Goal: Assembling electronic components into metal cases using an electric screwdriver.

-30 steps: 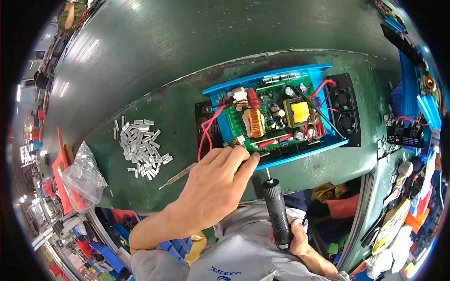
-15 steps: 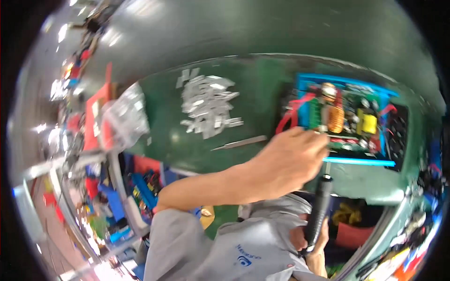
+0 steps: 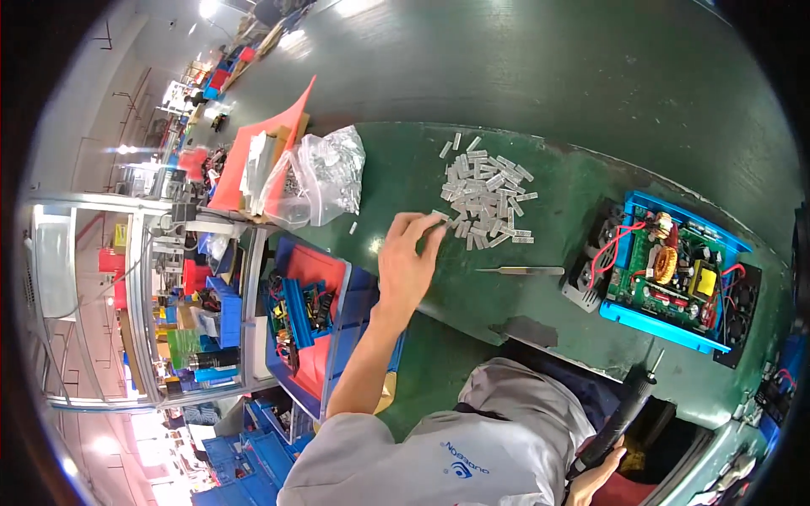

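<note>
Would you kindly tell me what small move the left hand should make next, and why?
Probably pinch one of the silver pieces with the left hand: it is at the edge of their pile, though whether it holds one is unclear, while the right hand holds the screwdriver.

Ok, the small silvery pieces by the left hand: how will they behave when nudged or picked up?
The small silvery pieces look stiff, given their straight, blocky edges. Their flat-looking sides suggest sliding rather than rolling on the green bench. Since many overlap in a loose heap, pulling one out may shift its neighbours.
</note>
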{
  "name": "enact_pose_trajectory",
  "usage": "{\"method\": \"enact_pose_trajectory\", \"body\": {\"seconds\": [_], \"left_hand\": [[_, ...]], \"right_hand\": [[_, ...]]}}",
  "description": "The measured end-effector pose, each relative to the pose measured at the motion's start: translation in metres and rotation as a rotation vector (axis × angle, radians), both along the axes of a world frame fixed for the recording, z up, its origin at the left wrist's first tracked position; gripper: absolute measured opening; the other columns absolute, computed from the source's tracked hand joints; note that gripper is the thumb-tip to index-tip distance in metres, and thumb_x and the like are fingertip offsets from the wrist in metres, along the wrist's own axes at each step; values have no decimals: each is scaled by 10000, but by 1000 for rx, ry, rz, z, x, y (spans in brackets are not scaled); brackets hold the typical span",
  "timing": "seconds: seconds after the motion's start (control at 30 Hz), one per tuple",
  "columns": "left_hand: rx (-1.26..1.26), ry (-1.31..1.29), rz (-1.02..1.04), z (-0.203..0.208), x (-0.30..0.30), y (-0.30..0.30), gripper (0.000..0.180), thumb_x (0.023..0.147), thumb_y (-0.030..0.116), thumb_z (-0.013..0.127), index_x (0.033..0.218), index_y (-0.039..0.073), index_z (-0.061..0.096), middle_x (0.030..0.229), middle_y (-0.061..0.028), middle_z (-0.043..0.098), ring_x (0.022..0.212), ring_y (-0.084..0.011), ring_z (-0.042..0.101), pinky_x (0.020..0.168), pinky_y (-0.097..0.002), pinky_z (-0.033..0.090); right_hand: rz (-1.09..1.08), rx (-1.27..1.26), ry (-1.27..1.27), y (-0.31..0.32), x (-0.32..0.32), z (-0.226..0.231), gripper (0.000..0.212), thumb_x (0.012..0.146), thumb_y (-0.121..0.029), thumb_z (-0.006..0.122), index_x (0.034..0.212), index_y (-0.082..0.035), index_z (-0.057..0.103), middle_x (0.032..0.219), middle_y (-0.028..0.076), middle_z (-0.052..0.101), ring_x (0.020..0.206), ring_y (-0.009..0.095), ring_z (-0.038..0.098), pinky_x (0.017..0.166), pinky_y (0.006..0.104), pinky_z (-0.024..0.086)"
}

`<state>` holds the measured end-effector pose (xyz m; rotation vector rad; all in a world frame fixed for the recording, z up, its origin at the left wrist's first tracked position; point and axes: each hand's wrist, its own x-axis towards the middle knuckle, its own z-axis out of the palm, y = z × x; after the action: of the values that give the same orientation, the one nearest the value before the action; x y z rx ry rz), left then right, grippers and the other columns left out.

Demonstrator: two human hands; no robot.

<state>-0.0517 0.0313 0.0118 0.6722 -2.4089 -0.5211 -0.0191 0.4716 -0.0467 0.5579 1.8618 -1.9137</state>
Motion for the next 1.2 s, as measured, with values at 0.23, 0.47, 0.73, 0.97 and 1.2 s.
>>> {"method": "enact_pose_trajectory", "body": {"seconds": [0.23, 0.47, 0.73, 0.97, 1.2], "left_hand": [[-189, -225, 1, -6, -11, 9, 46, 889, 109, 692, 898, 72, 667, 869, -116, 615, 783, -269, 650, 684, -370, 519], [534, 13, -267, 31, -43, 25, 129, 1013, 115, 569, 1036, -5, 611, 925, -105, 687, 804, -175, 688, 702, -288, 536], [641, -200, -844, 52, -148, 181, 166, 979, 69, 631, 1093, -51, 630, 993, -130, 708, 851, -173, 695, 810, -296, 551], [534, -333, -960, 52, -162, 188, 181, 988, 85, 643, 1092, -63, 642, 1031, -138, 727, 888, -164, 703, 831, -277, 549], [354, -323, -988, 56, -159, 183, 129, 961, 85, 682, 1010, -30, 652, 1000, -101, 726, 885, -140, 692, 829, -267, 535]], "right_hand": [[5, 17, -51, 2, -8, 11, 608, 1022, -609, 362, 1158, -70, 608, 715, -27, 537, 600, 94, 492, 552, 262, 380], [417, 140, 134, -3, -19, 24, 794, 1010, -652, 248, 1379, 1, 508, 841, 62, 642, 747, 170, 567, 700, 352, 456], [397, 104, 120, -5, -34, 37, 524, 1091, -390, 291, 1367, 6, 495, 838, 141, 619, 791, 219, 597, 762, 325, 452], [328, -4, 142, -10, -27, 29, 568, 1097, -446, 275, 1360, 2, 505, 750, 103, 588, 689, 200, 543, 672, 346, 426], [345, -41, 59, -8, -33, 29, 605, 1094, -485, 253, 1362, -13, 518, 792, 96, 593, 754, 173, 546, 727, 332, 432]]}}
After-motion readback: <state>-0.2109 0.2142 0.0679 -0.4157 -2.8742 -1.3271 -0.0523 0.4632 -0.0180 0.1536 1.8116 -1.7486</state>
